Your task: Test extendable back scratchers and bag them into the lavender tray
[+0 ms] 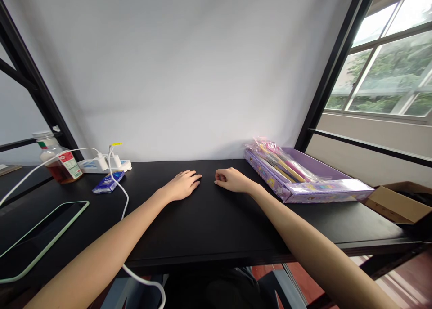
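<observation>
A: Hands?
B: Both empty, palms down on the black tabletop. Left hand open and flat, right hand loosely curled.
A: Nearest things?
B: Purple printed tray holding a plastic bag, just right of the right hand, at the far edge. Blue packet left of the left hand.

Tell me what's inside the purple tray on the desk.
The purple cardboard tray holds a clear plastic bag of yellow and pink stick-like items. The tray floor beneath the bag is covered, so anything lying there cannot be seen.

Tray beside right hand (on desk)
</observation>
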`<state>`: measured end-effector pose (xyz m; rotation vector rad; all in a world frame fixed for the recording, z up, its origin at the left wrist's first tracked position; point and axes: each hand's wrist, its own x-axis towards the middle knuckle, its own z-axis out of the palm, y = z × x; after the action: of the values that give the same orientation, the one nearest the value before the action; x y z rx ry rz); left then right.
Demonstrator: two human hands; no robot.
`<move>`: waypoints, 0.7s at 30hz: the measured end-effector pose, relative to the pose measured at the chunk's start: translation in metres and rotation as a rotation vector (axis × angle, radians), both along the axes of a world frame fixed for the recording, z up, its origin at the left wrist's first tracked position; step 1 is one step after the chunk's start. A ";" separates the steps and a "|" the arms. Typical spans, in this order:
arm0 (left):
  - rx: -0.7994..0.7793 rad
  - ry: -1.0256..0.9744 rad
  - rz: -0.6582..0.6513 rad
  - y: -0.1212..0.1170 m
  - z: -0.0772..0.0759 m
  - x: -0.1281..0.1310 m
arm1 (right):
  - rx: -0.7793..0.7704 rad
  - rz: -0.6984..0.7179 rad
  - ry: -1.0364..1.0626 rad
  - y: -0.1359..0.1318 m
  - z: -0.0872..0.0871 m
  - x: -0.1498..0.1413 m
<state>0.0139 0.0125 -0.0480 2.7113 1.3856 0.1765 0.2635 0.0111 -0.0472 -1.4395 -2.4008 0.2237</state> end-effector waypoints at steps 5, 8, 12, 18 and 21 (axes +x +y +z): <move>-0.008 0.021 0.000 -0.002 0.003 0.001 | 0.005 0.002 -0.003 0.000 0.001 0.000; -0.001 0.013 0.000 -0.001 0.002 0.001 | 0.004 0.006 -0.006 0.001 0.001 0.000; 0.015 -0.020 -0.017 0.000 -0.001 -0.001 | 0.004 0.007 0.004 0.000 -0.001 -0.001; 0.213 -0.122 -0.114 -0.004 0.004 0.003 | 0.184 0.001 0.033 -0.009 0.022 0.004; 0.268 -0.173 -0.142 -0.005 0.010 0.015 | 0.365 -0.140 0.136 -0.015 0.048 0.026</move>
<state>0.0291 0.0072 -0.0376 2.9071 1.1940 0.6106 0.2896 -0.0034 0.0004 -1.3637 -2.0883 -0.1399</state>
